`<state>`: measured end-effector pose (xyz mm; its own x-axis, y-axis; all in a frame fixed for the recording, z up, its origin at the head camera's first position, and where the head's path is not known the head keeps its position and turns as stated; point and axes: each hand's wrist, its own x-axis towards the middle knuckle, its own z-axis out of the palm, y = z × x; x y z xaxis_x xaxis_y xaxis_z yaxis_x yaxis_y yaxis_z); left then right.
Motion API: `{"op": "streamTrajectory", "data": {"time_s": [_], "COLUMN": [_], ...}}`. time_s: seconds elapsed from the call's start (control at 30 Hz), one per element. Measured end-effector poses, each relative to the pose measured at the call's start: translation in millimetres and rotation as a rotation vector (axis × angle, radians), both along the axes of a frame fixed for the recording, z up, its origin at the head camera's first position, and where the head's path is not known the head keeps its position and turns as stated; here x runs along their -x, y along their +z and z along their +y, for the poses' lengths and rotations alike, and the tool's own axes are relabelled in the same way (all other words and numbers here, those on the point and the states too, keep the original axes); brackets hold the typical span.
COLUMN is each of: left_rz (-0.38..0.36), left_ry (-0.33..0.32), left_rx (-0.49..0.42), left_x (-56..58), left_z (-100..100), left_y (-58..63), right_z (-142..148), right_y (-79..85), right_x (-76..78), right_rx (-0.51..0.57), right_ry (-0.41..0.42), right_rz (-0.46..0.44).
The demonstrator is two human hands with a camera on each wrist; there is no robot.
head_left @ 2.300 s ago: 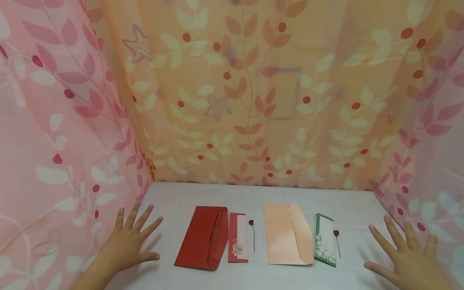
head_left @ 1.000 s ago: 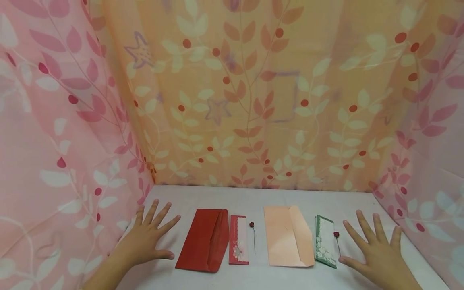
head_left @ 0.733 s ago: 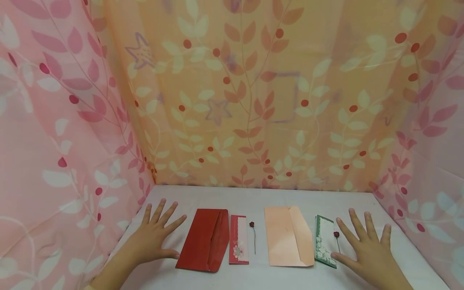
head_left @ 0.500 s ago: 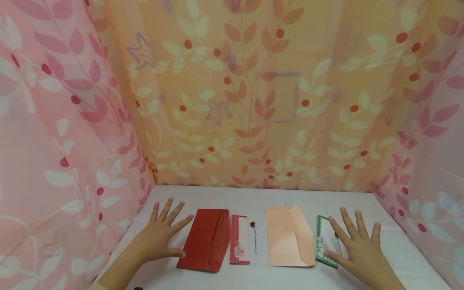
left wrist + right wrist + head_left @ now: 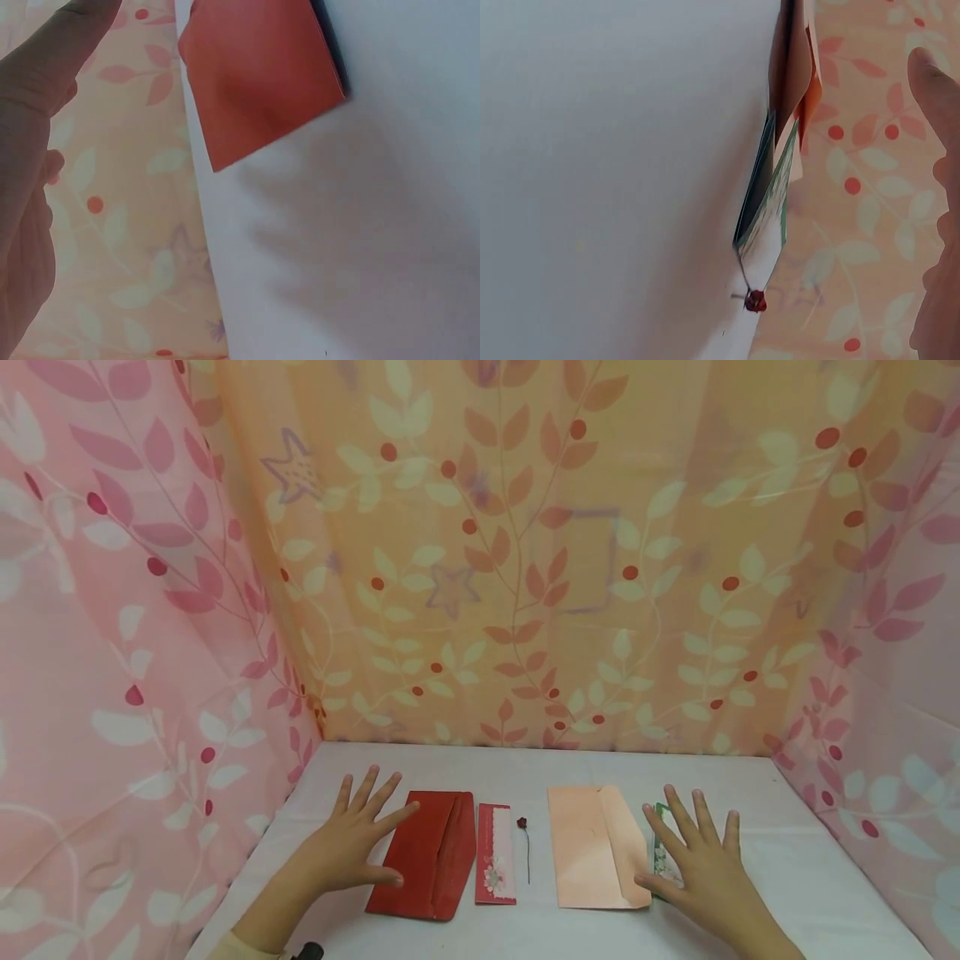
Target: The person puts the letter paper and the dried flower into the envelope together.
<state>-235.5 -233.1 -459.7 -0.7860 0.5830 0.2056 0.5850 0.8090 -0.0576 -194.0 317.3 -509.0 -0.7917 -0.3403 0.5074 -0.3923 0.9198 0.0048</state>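
My left hand [image 5: 351, 852], fingers spread, hovers over the left part of a red envelope [image 5: 446, 868] lying with its flap side showing. The left wrist view has that envelope's corner [image 5: 262, 82] and the hand's shadow on the table. My right hand [image 5: 701, 864], also spread, covers most of a green-bordered floral card [image 5: 660, 860]; its thumb overlaps the edge of a peach envelope [image 5: 588, 852]. Between the envelopes lie a pink floral card [image 5: 495, 856] and a small red rose on a thin stem [image 5: 522, 823]. A second rose [image 5: 755, 301], hidden in the head view, shows beside the green card.
A white-covered table [image 5: 517, 768] carries the row of paper items. Leaf-patterned curtains close it in: orange behind [image 5: 510, 610], pink at left [image 5: 135, 635] and pink at right [image 5: 892, 693]. A dark object [image 5: 309, 952] pokes in beside the left wrist at the bottom edge.
Both spread hands have moved inward: the left one rightward over the red envelope, the right one leftward over the green card and second rose. The paper items stay where they were.
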Motion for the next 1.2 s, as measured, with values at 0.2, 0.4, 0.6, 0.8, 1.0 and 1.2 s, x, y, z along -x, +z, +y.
{"op": "streamTrajectory", "data": {"time_s": [0.2, 0.4, 0.6, 0.8, 1.0, 1.2], "left_rz": [0.001, -0.004, -0.095, -0.144, -0.184, -0.197], "left_ry": [-0.005, -0.001, -0.002, 0.001, -0.021, -0.03], "left_rx": [-0.033, -0.085, -0.113, -0.115, -0.136, -0.14], "left_x": [3.6, 6.9, 9.5, 10.8, 10.7, 13.0], "left_z": [7.8, 10.6, 18.4, 28.2, 39.4, 47.1], "left_y": [-1.7, -7.9, -18.0, -21.8, -23.6, -26.2], "right_z": [-16.4, -31.7, -47.2, -62.7, -76.4, -92.2], "right_y": [-1.6, -3.3, -6.3, -7.2, -9.3, -4.7], "right_x": [4.2, 8.0, 8.7, 10.2, 12.6, 14.2], "right_rx": [0.018, 0.06, 0.081, 0.099, 0.119, 0.137], "right_ry": [0.026, 0.043, 0.079, 0.114, 0.127, 0.156], "right_rz": [0.002, -0.017, -0.017, -0.002, -0.017, -0.053]}}
